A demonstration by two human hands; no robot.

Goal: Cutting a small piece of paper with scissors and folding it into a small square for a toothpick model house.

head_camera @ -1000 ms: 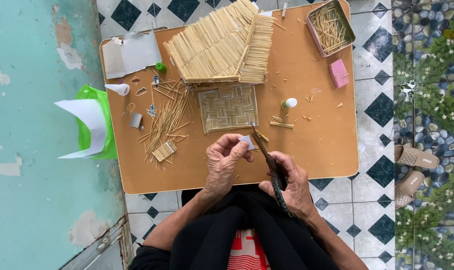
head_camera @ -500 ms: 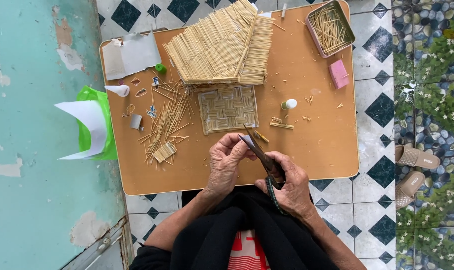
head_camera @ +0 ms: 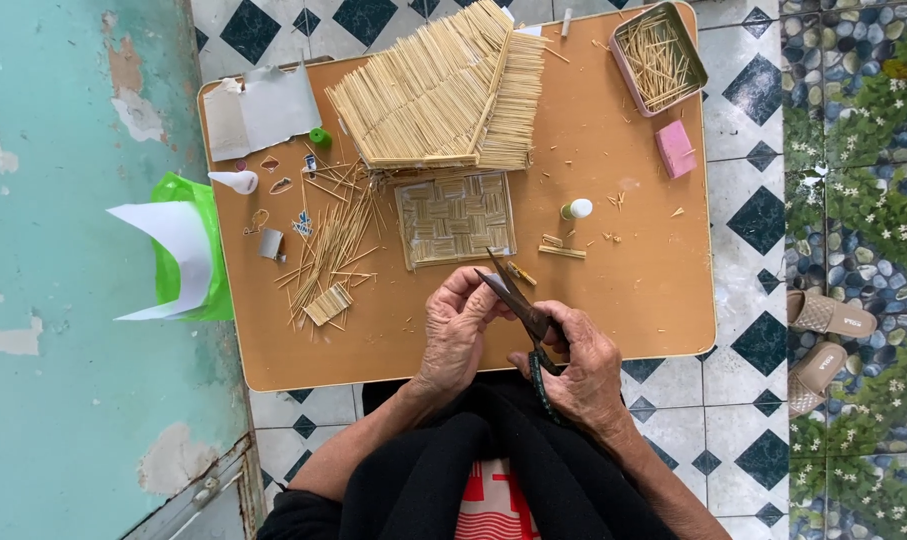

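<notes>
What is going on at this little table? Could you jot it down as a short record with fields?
Setting: low orange-brown table on a checkered tile floor
Right hand: grips dark scissors, blades open
Left hand: pinches something small at the blades, too small to tell
Main piece: stick-built roof panel
In front of it: woven square mat
Loose stock: scattered thin sticks; tray of sticks
Extras: small glue bottle, pink block

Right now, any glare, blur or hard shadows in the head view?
Head view: even, soft daylight, no glare on the tan wooden table; only faint shadows under the left hand and the right hand; dark metal scissors sharp, no motion blur.
</notes>
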